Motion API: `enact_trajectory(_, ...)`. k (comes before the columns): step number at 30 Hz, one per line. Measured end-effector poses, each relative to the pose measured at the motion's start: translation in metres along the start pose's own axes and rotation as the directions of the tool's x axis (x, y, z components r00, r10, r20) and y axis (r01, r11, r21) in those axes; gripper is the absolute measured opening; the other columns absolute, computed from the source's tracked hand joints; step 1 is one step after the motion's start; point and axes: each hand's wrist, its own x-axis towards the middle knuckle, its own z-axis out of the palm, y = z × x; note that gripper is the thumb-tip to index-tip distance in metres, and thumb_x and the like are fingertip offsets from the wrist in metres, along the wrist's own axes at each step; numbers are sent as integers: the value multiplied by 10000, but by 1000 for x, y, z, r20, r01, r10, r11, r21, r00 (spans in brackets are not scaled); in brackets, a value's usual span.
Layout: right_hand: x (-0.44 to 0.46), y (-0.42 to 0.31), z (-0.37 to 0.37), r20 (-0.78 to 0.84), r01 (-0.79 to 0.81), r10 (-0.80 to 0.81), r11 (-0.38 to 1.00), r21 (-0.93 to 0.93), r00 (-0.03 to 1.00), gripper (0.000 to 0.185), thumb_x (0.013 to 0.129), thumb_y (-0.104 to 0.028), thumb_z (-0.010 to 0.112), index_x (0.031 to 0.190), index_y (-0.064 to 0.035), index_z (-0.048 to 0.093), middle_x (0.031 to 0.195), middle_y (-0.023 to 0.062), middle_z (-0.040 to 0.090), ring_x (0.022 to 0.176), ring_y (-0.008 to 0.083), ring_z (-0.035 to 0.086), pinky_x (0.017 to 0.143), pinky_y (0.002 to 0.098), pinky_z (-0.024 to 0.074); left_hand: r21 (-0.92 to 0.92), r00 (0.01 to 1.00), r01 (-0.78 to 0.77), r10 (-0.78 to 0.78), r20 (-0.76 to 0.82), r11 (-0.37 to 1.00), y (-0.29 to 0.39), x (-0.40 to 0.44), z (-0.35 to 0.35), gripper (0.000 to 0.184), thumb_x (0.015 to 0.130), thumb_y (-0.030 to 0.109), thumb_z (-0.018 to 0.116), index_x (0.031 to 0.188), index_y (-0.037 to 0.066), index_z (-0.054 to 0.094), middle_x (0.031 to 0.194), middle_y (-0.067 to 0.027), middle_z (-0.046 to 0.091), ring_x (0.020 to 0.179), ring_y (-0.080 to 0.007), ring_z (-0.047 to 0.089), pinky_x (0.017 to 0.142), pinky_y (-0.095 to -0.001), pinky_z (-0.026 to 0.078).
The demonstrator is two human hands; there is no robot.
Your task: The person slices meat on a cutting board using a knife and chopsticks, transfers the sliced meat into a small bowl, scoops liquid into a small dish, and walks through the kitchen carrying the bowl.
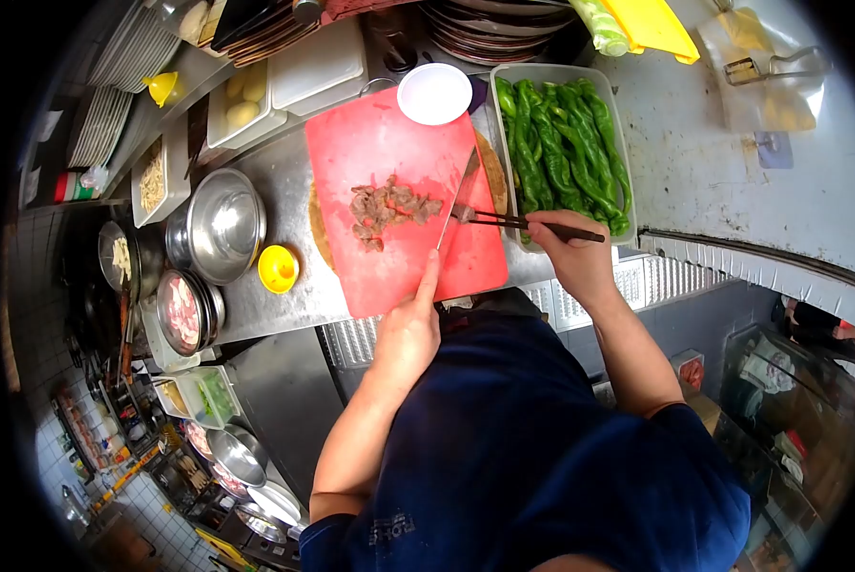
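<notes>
My left hand (pixel 408 338) is closed around a knife (pixel 457 195), index finger stretched along its back. The handle is hidden in the fist; the blade points away over the red cutting board (pixel 351 143). In my right hand (pixel 577 257) is a pair of dark chopsticks (pixel 504 220), gripped from above. Their tips pinch a piece of cooked meat (pixel 463 213) just right of the blade. Left of the knife, several sliced meat pieces (pixel 389 207) lie in a loose heap on the board.
A white bowl (pixel 434 93) sits on the board's far edge. To the right stands a container of green peppers (pixel 566 143). On the left are a steel bowl (pixel 225 226), a small yellow cup (pixel 278 269) and a dish of raw meat (pixel 182 310). Stacked plates (pixel 489 29) stand behind.
</notes>
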Motion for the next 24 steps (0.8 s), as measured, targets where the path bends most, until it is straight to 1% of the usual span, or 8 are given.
enact_trajectory(2,1,-1,0,-5,-5,5,1000,14,1000,140,915,-19,737,1047,23,760,909,62,735,793,100,666,700,235,521,-22,1000,2,-3,-8,1000,2,1,-2,791,869,-40,580,1598,118,313,788,-224,648,710,-413,667,669,-529,540)
enact_trajectory(5,1,0,0,-5,6,-6,1000,0,1000,127,905,-17,739,1025,17,763,931,118,732,812,159,709,715,263,541,33,1000,-28,28,-14,999,7,2,-11,799,868,-42,581,1601,117,306,781,-223,645,703,-409,666,668,-523,542)
enact_trajectory(8,1,1,1,-5,-18,18,1000,13,1000,125,904,-20,742,1021,16,764,931,117,733,817,157,708,718,261,539,62,998,-46,48,-32,997,7,2,-8,806,869,-37,584,1606,121,297,771,-220,642,696,-405,665,666,-519,543)
enact_trajectory(11,2,5,1,2,1,-1,1000,16,1000,119,901,-18,742,1015,11,765,922,114,731,811,154,704,707,260,532,94,999,-32,31,18,995,4,3,-2,815,867,-38,580,1610,121,285,784,-227,649,698,-410,667,666,-519,544)
enact_trajectory(17,4,5,0,-6,0,0,1000,1,1000,112,897,-14,742,1005,5,767,896,107,723,781,150,694,678,262,519,4,974,134,-132,182,991,4,15,0,869,858,-40,568,1631,156,222,821,-260,660,701,-420,665,668,-530,540)
enact_trajectory(20,1,-2,-2,-6,12,-12,999,-31,1000,109,899,-1,734,1003,16,763,897,110,721,779,153,696,677,261,522,-119,996,61,-52,75,991,-21,15,38,876,863,-40,565,1634,171,207,829,-267,656,707,-425,665,680,-532,538)
enact_trajectory(23,-3,-3,-1,-12,32,-33,998,-54,999,114,899,10,728,1007,32,757,901,115,721,776,157,697,677,260,526,-32,999,44,-43,27,999,-17,28,46,871,859,-55,562,1630,168,221,835,-268,651,724,-433,664,699,-531,537)
enact_trajectory(24,-4,-3,-2,-9,27,-28,998,-57,1000,117,901,13,726,1012,36,755,911,118,722,790,160,700,686,260,530,-69,999,35,-34,11,997,-19,28,48,861,865,-51,565,1627,166,228,838,-269,653,730,-434,666,702,-531,536)
